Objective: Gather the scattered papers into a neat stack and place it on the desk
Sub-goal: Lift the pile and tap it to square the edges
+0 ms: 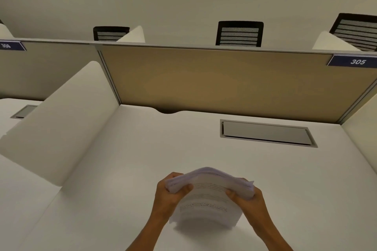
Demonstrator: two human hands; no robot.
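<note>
A thick stack of white printed papers (208,193) stands on edge on the white desk (142,149), near the front middle. My left hand (169,191) grips its left side, thumb on the near face. My right hand (244,196) grips its right side the same way. The sheets bow upward between my hands, and the bottom edge is blurred where it meets the desk top. No loose papers show elsewhere on the desk.
A metal cable hatch (267,133) is set in the desk at the back right. A tan partition (224,79) labelled 305 closes the back, and a white side divider (61,120) stands at the left. Black mesh chairs (239,33) stand beyond the partition.
</note>
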